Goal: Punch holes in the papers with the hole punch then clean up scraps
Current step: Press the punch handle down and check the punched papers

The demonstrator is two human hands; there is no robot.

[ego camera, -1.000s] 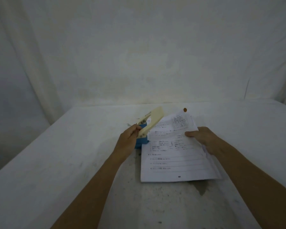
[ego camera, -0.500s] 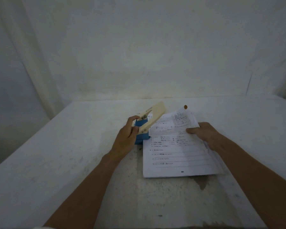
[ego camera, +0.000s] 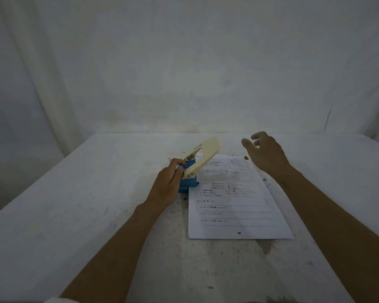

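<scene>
A hole punch (ego camera: 197, 166) with a blue base and a cream lever raised at an angle stands on the white table (ego camera: 92, 204). My left hand (ego camera: 167, 183) grips its left side. The printed papers (ego camera: 234, 202) lie flat on the table, their upper left edge tucked by the punch. My right hand (ego camera: 265, 153) hovers above the papers' far right corner, fingers spread, holding nothing. A small brown dot (ego camera: 246, 158) lies at that corner.
A white cloth backdrop (ego camera: 184, 73) hangs behind the table. A dark stain (ego camera: 267, 248) marks the tabletop just below the papers' near right corner. Small dark specks are scattered around the punch and the papers.
My right hand has let go of the papers and lifted up and away toward the far right. The papers now lie flat. My left hand stays on the punch.
</scene>
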